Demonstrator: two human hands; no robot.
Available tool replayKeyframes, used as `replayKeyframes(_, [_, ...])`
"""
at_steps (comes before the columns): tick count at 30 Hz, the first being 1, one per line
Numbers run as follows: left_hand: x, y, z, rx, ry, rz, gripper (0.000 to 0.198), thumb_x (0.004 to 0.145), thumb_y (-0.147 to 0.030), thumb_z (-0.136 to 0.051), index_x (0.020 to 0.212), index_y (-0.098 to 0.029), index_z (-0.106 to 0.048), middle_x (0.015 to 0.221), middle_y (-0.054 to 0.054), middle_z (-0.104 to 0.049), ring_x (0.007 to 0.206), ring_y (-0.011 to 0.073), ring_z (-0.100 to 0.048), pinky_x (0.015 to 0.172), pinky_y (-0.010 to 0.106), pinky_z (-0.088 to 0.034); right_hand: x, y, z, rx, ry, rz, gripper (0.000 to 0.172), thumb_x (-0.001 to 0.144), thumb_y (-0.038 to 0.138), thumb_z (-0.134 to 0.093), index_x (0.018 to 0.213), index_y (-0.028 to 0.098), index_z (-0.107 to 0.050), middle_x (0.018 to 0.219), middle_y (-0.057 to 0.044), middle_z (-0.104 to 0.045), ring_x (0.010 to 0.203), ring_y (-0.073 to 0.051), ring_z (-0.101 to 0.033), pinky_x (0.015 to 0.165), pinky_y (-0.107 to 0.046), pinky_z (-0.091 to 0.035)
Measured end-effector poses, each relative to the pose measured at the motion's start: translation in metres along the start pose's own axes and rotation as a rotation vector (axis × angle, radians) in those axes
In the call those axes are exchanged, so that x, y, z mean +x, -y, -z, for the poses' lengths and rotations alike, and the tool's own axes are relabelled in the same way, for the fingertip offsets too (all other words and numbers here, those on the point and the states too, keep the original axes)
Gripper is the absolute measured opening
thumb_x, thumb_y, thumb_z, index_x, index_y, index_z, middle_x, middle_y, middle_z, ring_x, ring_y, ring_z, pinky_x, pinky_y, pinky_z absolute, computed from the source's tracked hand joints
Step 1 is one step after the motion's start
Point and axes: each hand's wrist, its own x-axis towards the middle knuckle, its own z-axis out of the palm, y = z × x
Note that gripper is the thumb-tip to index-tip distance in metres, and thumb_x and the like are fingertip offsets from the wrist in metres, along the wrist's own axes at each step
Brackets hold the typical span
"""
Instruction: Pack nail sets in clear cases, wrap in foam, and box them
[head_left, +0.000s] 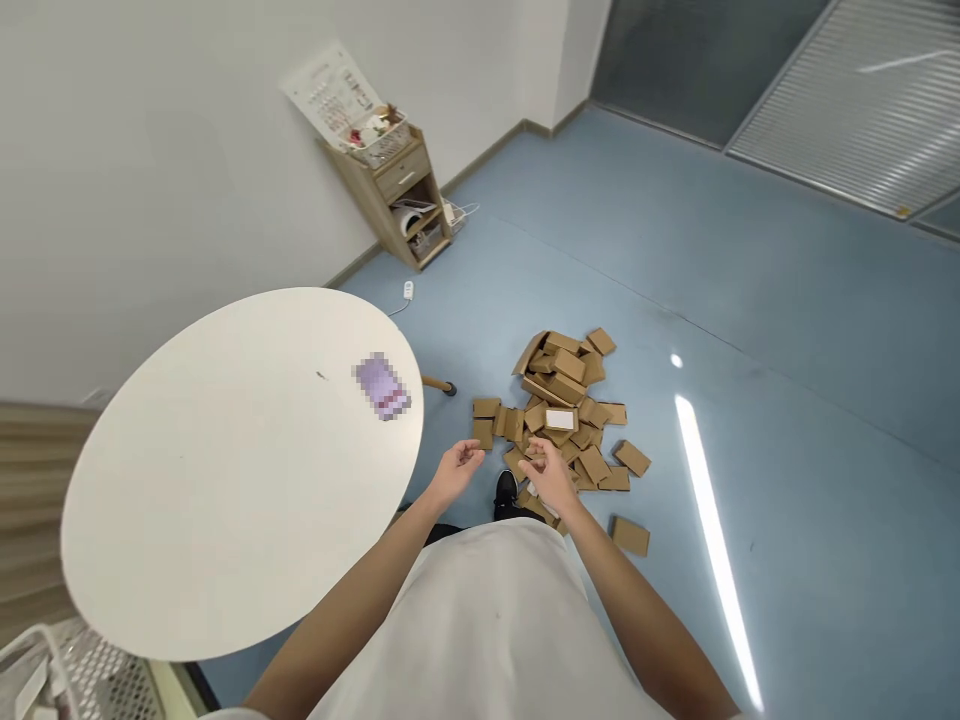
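My left hand (457, 470) is held out in front of my body, fingers apart and holding nothing. To its right, my right hand (549, 473) is likewise empty, its fingers loosely curved with a gap to the thumb. Below and beyond both hands, a heap of small brown cardboard boxes (595, 465) lies on the blue floor. One larger open carton (553, 388) at the back of the heap has small boxes in it. A box with a white face (560, 419) shows in the middle. Part of the heap is hidden behind my right hand.
A round white table (225, 480) stands at my left, with a pixelated purple item (383, 386) near its edge. Against the wall is a wooden cabinet (401, 190) with a basket (381, 138) on top. A white power strip (408, 291) lies on the floor. My shoe (506, 490) is beside the heap.
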Motion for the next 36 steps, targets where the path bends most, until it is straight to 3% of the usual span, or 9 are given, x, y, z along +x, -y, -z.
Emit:
replayKeyframes(6, [-0.045, 0.025, 0.048, -0.186, -0.242, 0.023, 0.044, 0.070, -0.044, -0.058, 0.103, -0.015, -0.055, 0.088, 0.008, -0.062, 0.083, 0.0190, -0.059, 0.072, 0.031, -0.045, 0.010, 0.033, -0.046, -0.128, 0.224, 0.168, 0.015, 0.069, 0.033, -0.056, 0.075, 0.020, -0.051, 0.067, 0.002, -0.054, 0.058, -0.012, -0.051, 0.057, -0.026, -0.043])
replayKeyframes(8, [-0.064, 0.038, 0.064, -0.261, -0.317, 0.021, 0.045, 0.069, -0.045, -0.058, 0.102, -0.015, -0.056, 0.087, 0.007, -0.063, 0.082, 0.0188, -0.059, 0.071, 0.031, -0.045, 0.010, 0.040, -0.066, -0.202, 0.289, 0.209, 0.013, 0.071, 0.033, -0.053, 0.067, 0.021, -0.049, 0.059, 0.003, -0.052, 0.054, -0.012, -0.048, 0.054, -0.026, -0.041])
replayKeyframes(11, [-0.095, 0.065, 0.086, -0.370, -0.441, 0.035, 0.044, 0.070, -0.046, -0.057, 0.103, -0.017, -0.055, 0.089, 0.007, -0.063, 0.083, 0.0184, -0.060, 0.073, 0.031, -0.045, 0.007, 0.050, -0.103, -0.264, 0.382, 0.243, 0.012, 0.072, 0.028, -0.049, 0.080, 0.021, -0.053, 0.075, -0.001, -0.060, 0.059, -0.012, -0.053, 0.061, -0.028, -0.043])
replayKeyframes(14, [-0.128, 0.097, 0.105, -0.463, -0.568, 0.071, 0.044, 0.071, -0.046, -0.056, 0.104, -0.018, -0.055, 0.092, 0.007, -0.063, 0.084, 0.0186, -0.061, 0.074, 0.032, -0.045, -0.007, 0.060, -0.146, -0.303, 0.502, 0.269, 0.035, 0.072, 0.027, -0.049, 0.107, 0.023, -0.048, 0.103, -0.006, -0.059, 0.069, -0.013, -0.058, 0.070, -0.031, -0.045])
replayKeyframes(17, [-0.164, 0.128, 0.118, -0.551, -0.680, 0.104, 0.044, 0.071, -0.046, -0.056, 0.104, -0.017, -0.055, 0.094, 0.008, -0.062, 0.084, 0.0187, -0.061, 0.074, 0.032, -0.046, -0.031, 0.068, -0.188, -0.360, 0.650, 0.290, 0.044, 0.073, 0.029, -0.050, 0.116, 0.024, -0.043, 0.110, -0.008, -0.057, 0.072, -0.013, -0.059, 0.072, -0.033, -0.046])
replayKeyframes(27, [-0.281, 0.230, 0.156, -0.749, -0.991, 0.065, 0.040, 0.071, -0.041, -0.058, 0.100, -0.015, -0.056, 0.090, 0.009, -0.062, 0.084, 0.0186, -0.060, 0.076, 0.033, -0.047, -0.150, 0.069, -0.306, -0.499, 1.029, 0.358, 0.044, 0.073, 0.035, -0.052, 0.116, 0.025, -0.046, 0.108, -0.007, -0.057, 0.069, -0.013, -0.057, 0.063, -0.032, -0.049])
replayKeyframes(31, [-0.319, 0.264, 0.158, -0.815, -1.138, 0.032, 0.041, 0.072, -0.043, -0.056, 0.100, -0.013, -0.055, 0.092, 0.009, -0.061, 0.087, 0.0184, -0.059, 0.080, 0.033, -0.046, -0.185, 0.072, -0.340, -0.592, 1.232, 0.418, 0.040, 0.073, 0.036, -0.053, 0.111, 0.025, -0.051, 0.105, -0.006, -0.059, 0.074, -0.015, -0.058, 0.068, -0.033, -0.049])
replayKeyframes(36, [-0.353, 0.282, 0.149, -0.899, -1.257, 0.034, 0.042, 0.073, -0.046, -0.054, 0.103, -0.016, -0.054, 0.097, 0.009, -0.060, 0.087, 0.0177, -0.059, 0.082, 0.033, -0.045, -0.208, 0.076, -0.376, -0.672, 1.379, 0.474, 0.037, 0.073, 0.038, -0.055, 0.107, 0.023, -0.055, 0.106, -0.007, -0.060, 0.080, -0.017, -0.059, 0.073, -0.035, -0.049])
